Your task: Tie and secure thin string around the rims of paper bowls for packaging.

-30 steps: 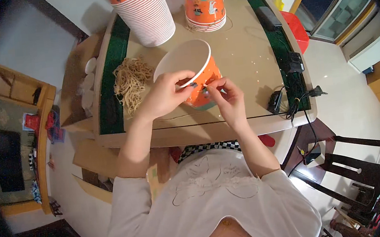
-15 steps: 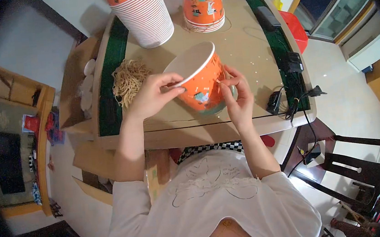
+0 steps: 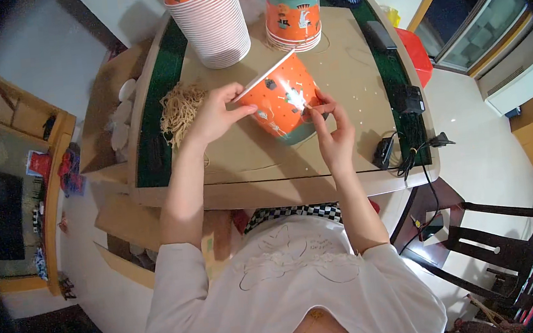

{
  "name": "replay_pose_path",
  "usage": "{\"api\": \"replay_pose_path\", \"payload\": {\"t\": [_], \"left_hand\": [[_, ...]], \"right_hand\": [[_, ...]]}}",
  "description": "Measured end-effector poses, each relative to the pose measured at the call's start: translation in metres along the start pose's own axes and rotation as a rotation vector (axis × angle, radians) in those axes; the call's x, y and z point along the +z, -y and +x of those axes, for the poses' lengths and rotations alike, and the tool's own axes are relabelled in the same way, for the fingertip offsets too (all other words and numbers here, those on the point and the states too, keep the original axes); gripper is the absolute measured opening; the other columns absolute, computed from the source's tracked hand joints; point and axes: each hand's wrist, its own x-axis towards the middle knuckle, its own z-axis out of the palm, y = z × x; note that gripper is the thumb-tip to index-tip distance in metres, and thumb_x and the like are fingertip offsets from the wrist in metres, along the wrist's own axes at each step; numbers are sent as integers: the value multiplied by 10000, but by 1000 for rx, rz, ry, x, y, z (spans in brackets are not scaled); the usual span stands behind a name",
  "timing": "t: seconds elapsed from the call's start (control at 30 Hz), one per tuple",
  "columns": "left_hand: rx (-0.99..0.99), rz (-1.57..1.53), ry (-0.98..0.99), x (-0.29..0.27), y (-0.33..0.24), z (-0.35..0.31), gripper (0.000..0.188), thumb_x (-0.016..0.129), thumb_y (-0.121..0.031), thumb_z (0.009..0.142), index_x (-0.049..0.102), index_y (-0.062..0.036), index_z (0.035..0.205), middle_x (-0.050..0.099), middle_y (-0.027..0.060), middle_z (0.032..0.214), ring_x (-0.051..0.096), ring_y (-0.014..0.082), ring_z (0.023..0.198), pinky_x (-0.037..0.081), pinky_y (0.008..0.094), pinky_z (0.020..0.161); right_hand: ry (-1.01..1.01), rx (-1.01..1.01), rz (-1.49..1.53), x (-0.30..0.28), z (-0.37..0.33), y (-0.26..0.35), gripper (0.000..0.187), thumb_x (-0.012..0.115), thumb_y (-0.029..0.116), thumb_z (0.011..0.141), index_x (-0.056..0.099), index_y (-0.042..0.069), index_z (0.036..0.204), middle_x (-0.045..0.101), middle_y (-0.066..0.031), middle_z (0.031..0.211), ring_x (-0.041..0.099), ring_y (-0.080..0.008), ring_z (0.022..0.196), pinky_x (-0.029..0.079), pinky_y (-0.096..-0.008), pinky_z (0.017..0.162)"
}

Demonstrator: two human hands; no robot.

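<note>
An orange paper bucket (image 3: pixel 282 97) with a white rim, a green base band and small printed figures is tilted over the table. My left hand (image 3: pixel 215 115) pinches its rim on the left between thumb and fingers. Against the lower right wall, the thumb and fingertips of my right hand (image 3: pixel 335 133) are pressed together; whatever is between them is too small to make out. Beside my left wrist lies a tangled heap of tan string (image 3: pixel 179 114). The inside of the bucket is turned out of view.
A tall stack of nested paper buckets (image 3: pixel 212 30) stands at the back left of the table (image 3: pixel 355 87). Right of it are upturned buckets (image 3: pixel 294 19). Black adapters and cables (image 3: pixel 409 98) line the right edge. An open cardboard box (image 3: pixel 100 134) stands at the left.
The bucket has turned in my hands: its opening now faces away and different printed figures show. Both hands keep nearly the same places, left at the rim, right at the wall.
</note>
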Motion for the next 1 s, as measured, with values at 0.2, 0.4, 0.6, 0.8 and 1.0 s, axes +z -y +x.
{"api": "replay_pose_path", "payload": {"t": [0.2,0.4,0.6,0.8,1.0], "left_hand": [[-7,-282,-61,21,-17,-4,140,668,-31,801,596,8,915,632,12,825,570,63,774,473,237,710],[-8,58,-72,39,-32,-3,135,661,-35,784,590,25,883,657,87,780,631,132,729,500,281,669],[-47,92,-61,59,-26,6,120,643,-27,777,589,37,864,662,113,747,650,167,686,508,294,607],[-136,-117,64,60,-24,9,150,595,46,756,601,48,906,658,108,796,644,140,705,530,281,581],[-102,63,68,65,-21,15,191,578,41,752,610,23,940,657,64,860,630,131,793,536,275,676]], "right_hand": [[80,36,35,2,-2,-8,42,593,35,876,586,-4,891,591,-191,1180,560,-205,1085,429,-320,920],[33,118,69,11,-8,-5,56,610,39,864,590,-2,896,596,-190,1165,563,-224,1094,430,-336,922],[64,-78,-60,15,-23,8,73,626,12,831,594,9,897,569,-169,1229,553,-265,1136,423,-369,952],[96,-93,-67,13,-30,6,75,634,-1,814,593,15,875,556,-181,1255,553,-273,1140,420,-374,951],[93,-193,-63,12,-37,1,138,644,-39,767,594,10,886,574,-162,1204,559,-320,1099,449,-382,925]]}}
